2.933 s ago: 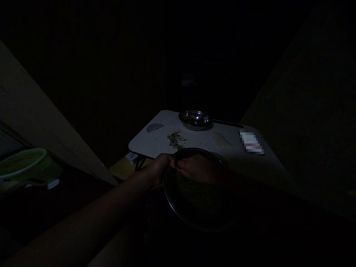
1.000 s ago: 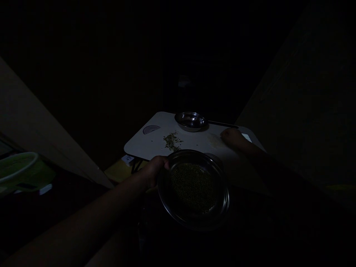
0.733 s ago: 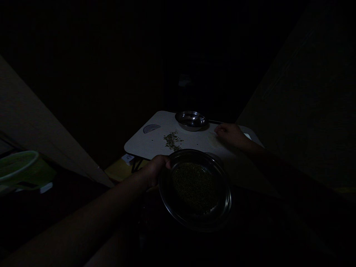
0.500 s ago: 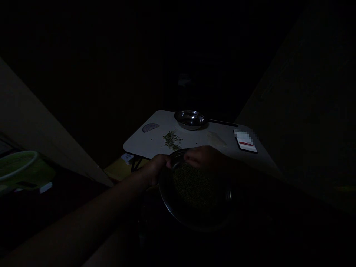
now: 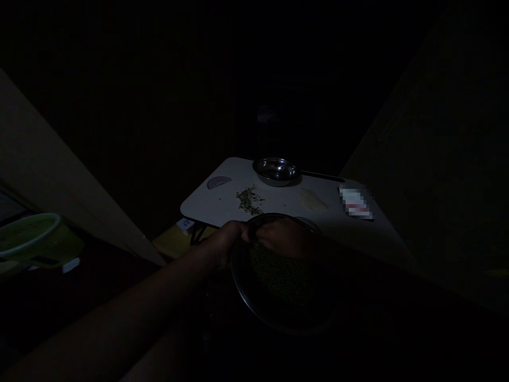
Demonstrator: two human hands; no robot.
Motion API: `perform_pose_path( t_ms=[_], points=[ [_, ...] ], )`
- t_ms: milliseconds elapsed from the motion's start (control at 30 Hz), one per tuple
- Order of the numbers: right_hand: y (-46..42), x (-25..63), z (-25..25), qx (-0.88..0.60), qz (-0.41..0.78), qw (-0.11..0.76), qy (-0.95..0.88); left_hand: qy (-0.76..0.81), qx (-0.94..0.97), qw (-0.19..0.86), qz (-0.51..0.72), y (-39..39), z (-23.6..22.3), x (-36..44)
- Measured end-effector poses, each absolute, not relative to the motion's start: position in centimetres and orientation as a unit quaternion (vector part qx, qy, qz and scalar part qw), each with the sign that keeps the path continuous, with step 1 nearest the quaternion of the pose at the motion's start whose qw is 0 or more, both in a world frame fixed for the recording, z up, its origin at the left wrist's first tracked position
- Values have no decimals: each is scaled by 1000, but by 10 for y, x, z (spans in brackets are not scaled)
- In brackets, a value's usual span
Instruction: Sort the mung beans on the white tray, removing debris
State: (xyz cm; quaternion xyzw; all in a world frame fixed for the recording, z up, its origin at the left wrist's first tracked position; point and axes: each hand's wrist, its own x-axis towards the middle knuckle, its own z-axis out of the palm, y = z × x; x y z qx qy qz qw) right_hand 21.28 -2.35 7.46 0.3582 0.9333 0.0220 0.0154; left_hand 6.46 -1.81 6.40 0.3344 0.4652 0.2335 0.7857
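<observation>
A round metal bowl (image 5: 247,297) is held low in front of me, partly over the near edge of the table. My left hand (image 5: 230,236) is closed on its left rim, thumb on the inner side. Small green beans (image 5: 280,273), which look like mung beans, cover the bowl's bottom. My right hand (image 5: 284,235) reaches into the far part of the bowl, just above or touching the beans, fingers bunched toward the left rim. What those fingers hold, if anything, is lost in the dark.
On the white folding table (image 5: 207,207) lie a pile of green bits (image 5: 249,201), a protractor (image 5: 219,182), a pale heap (image 5: 313,200) and a phone-like object (image 5: 356,202). A second metal bowl (image 5: 276,172) stands at the back. A green basket (image 5: 40,239) is at left.
My right hand has moved down and slightly left inside the bowl, toward the left rim. My left hand keeps its hold on the rim. The view has shifted slightly.
</observation>
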Motion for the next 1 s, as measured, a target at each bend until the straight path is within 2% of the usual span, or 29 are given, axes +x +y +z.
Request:
perform_pose_path(
  t_ms=[800, 900, 1000],
  points=[
    [-25, 207, 72, 354, 54, 35, 933, 478, 318, 787, 228, -21, 65, 64],
    [-24, 207, 73, 356, 43, 15, 934, 477, 319, 787, 226, -20, 64, 62],
    [-22, 211, 82, 377, -27, -36, 925, 460, 321, 791, 242, -20, 64, 61]
  ],
)
